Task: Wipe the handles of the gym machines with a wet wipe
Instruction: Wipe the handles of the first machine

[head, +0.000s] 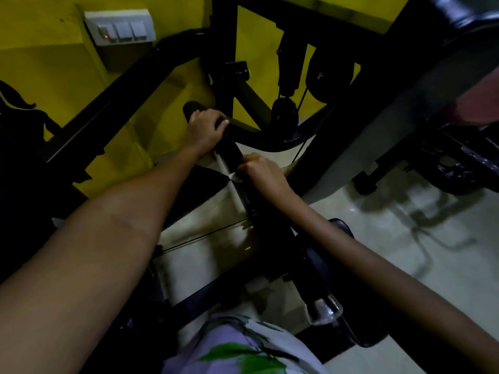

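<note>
My left hand [205, 129] curls around the black handle [232, 151] near its far end. Just nearer me, my right hand [263, 175] pinches a crumpled white wet wipe [234, 177] against the handle.

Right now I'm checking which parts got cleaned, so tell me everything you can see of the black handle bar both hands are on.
The handle bar is a long black bar, matte and padded-looking, running diagonally from a rounded far end near the yellow wall toward the person. The left hand grips its upper part. The right hand grips lower, pressing a pale wet wipe round it. A clear cap seems to end the near side.
</note>
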Demonstrator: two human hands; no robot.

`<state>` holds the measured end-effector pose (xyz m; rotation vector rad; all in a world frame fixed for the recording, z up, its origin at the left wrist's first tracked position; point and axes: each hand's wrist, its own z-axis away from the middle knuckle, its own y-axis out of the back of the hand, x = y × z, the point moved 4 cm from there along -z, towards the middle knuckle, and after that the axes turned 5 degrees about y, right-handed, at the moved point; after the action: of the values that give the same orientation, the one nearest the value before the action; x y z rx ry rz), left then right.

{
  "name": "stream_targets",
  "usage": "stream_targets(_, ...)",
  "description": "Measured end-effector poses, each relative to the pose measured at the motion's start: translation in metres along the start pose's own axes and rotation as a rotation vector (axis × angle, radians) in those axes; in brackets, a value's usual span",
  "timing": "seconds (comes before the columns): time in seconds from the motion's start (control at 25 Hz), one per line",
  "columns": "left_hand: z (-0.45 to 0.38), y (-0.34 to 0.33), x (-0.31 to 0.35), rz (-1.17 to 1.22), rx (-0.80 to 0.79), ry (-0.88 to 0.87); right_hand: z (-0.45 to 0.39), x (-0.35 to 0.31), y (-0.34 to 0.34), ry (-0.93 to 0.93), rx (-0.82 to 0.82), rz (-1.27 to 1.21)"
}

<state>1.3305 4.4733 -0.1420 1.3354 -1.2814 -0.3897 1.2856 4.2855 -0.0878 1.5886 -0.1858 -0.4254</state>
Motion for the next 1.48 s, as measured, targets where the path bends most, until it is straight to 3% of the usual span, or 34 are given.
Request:
stream_targets(0.12, 0.032, -0.007, 0.025, 0.155, -0.058, -0.170, 0.040, -0.005, 0.000, 0.127, -0.006, 0.008)
stream_targets(0.2, 0.059, -0.025, 0.042, 0.217, -0.151, -0.285, 0.054, 0.004, 0.009, 0.137, -0.064, -0.023)
stream_targets(0.24, 0.067, -0.032, 0.045, 0.249, -0.124, -0.295, 0.053, 0.010, 0.011, 0.100, -0.110, -0.023)
stream_targets(0.4, 0.067, -0.044, 0.043, 0.341, 0.131, -0.268, 0.032, 0.012, 0.013, -0.013, -0.020, -0.069)
stream_targets(0.52, 0.066, -0.047, 0.040, 0.355, 0.210, -0.241, 0.039, 0.004, 0.000, -0.019, -0.002, -0.113)
stream_targets(0.6, 0.065, -0.049, 0.039, 0.378, 0.229, -0.225, 0.059, 0.002, 0.001, 0.078, 0.046, -0.120)
stream_targets(0.84, 0.066, -0.047, 0.039, 0.392, 0.252, -0.232, 0.094, 0.009, 0.019, 0.324, -0.049, -0.220)
stream_targets(1.0, 0.065, -0.046, 0.038, 0.289, 0.224, -0.204, 0.064, 0.006, 0.014, 0.076, 0.084, -0.157)
stream_targets(1.08, 0.065, -0.045, 0.040, 0.264, 0.193, -0.205, 0.063, -0.005, 0.004, 0.023, 0.027, -0.064)
stream_targets(1.28, 0.070, -0.037, 0.046, 0.305, 0.161, -0.213, 0.107, -0.003, 0.010, 0.207, 0.044, -0.177)
stream_targets(1.36, 0.071, -0.036, 0.048, 0.307, 0.138, -0.208, 0.122, 0.000, 0.019, 0.287, -0.066, -0.257)
stream_targets(1.48, 0.069, -0.038, 0.047, 0.258, 0.073, -0.231, 0.110, 0.014, 0.026, 0.181, -0.154, -0.256)
